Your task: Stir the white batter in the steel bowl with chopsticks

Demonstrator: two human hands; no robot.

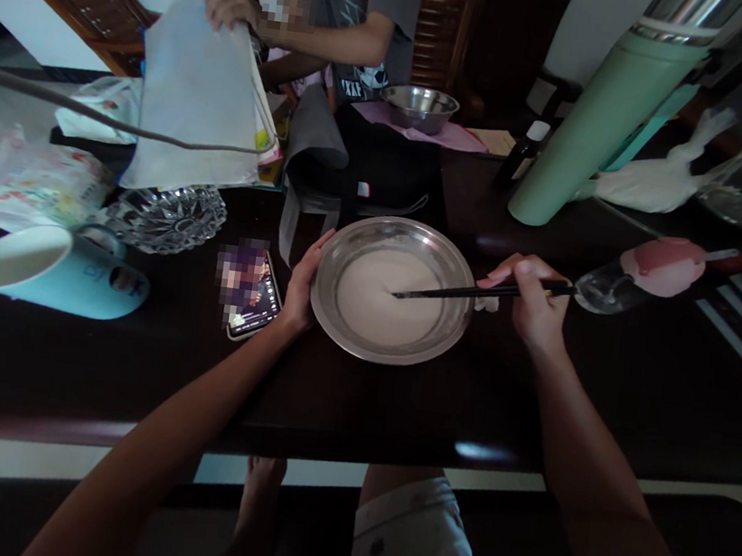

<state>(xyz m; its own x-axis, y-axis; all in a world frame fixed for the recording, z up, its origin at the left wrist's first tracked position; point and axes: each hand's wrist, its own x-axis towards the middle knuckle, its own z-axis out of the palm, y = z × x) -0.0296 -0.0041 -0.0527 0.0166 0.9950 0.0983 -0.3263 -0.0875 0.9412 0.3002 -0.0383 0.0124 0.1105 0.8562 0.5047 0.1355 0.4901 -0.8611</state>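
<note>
A metal bowl (385, 353) stands on the dark table before me, with a pale, milky liquid (386, 312) inside. My left hand (306, 283) grips the bowl's left rim, its fingers partly hidden behind the wall. Pinched in my right hand (535, 304) are black chopsticks (457, 293), which reach over the right rim with their tips in the liquid. A small crumpled white scrap (487, 303) lies beside the bowl, under the chopsticks. Just left of my left hand is a phone (257, 299) with a lit screen.
At left are a light-blue mug (69, 284) on its side, a glass dish (166, 219) and plastic bags (41, 184). A green thermos (596, 130) and a pink-and-clear bottle (660, 266) stand right. Across the table, a person's hand (233, 6) holds a folder (196, 100); another metal bowl (420, 111) sits behind.
</note>
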